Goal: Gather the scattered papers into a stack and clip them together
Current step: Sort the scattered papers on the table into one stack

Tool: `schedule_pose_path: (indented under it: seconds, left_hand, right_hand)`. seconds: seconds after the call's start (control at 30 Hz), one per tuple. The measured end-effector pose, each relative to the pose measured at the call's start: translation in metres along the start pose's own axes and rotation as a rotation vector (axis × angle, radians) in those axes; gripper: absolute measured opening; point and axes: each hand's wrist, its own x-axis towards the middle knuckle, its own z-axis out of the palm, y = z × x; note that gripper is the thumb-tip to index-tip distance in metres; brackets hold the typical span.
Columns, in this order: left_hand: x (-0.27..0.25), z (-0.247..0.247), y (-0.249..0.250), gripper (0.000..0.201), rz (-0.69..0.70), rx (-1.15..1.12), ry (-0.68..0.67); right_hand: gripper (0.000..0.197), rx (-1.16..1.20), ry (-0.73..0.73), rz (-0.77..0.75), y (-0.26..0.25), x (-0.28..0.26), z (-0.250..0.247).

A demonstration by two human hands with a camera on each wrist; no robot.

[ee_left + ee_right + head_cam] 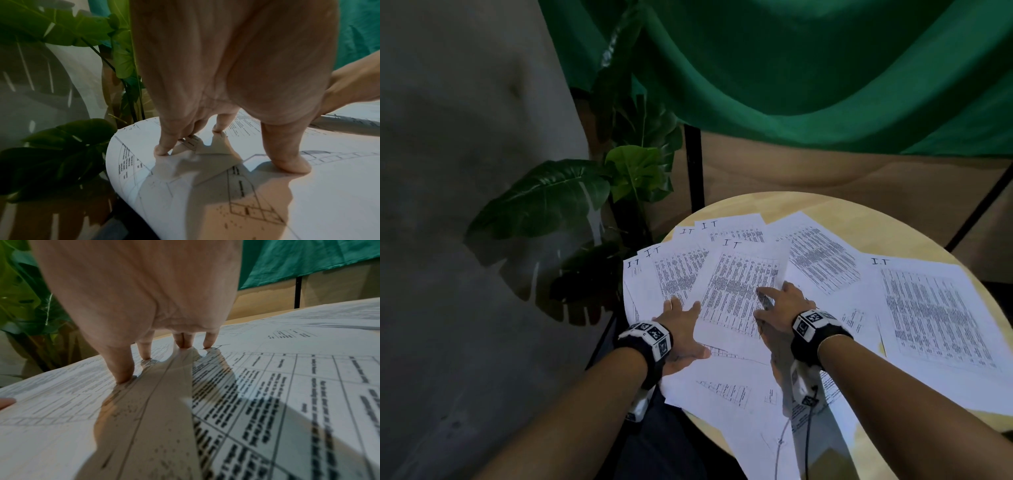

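Note:
Several white printed sheets lie fanned and overlapping across a round wooden table (835, 212). The top middle sheet (739, 287) carries a printed table and a handwritten "I.T". My left hand (681, 329) lies flat at that sheet's left edge, fingers spread and straight, fingertips (161, 150) pressing the papers (308, 203). My right hand (780, 305) presses down on the same sheet's right side with straight fingers (123, 376) on the printed sheet (267, 402). Another sheet (935, 308) lies apart at the right. No clip shows in any view.
A large-leaved plant (571, 198) stands just left of the table, close to my left hand. A green cloth (791, 68) hangs behind. Papers overhang the table's near-left edge. A cable (808, 428) trails from my right wrist over the papers.

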Motion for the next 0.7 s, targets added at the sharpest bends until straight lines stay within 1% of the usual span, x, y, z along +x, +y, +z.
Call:
schedule_pose_path:
  seconds: [0.23, 0.37, 0.5, 0.7]
  left_hand:
    - [-0.0029, -0.0032, 0.0021, 0.129, -0.008, -0.022, 0.006]
    - [-0.0023, -0.0040, 0.0015, 0.129, -0.015, -0.049, -0.012]
    - [-0.0024, -0.0035, 0.0000, 0.129, 0.000, -0.037, 0.000]
    - [-0.0073, -0.0047, 0.0025, 0.129, -0.004, -0.030, 0.003]
  right_hand:
    - [0.068, -0.022, -0.016, -0.016, 0.0033, -0.0008, -0.0014]
    - [0.069, -0.001, -0.017, -0.027, 0.0057, -0.0027, 0.0006]
    - [0.070, 0.025, -0.031, -0.021, 0.0059, -0.0031, -0.0014]
    - [0.069, 0.026, -0.007, -0.020, 0.0047, -0.0057, 0.0017]
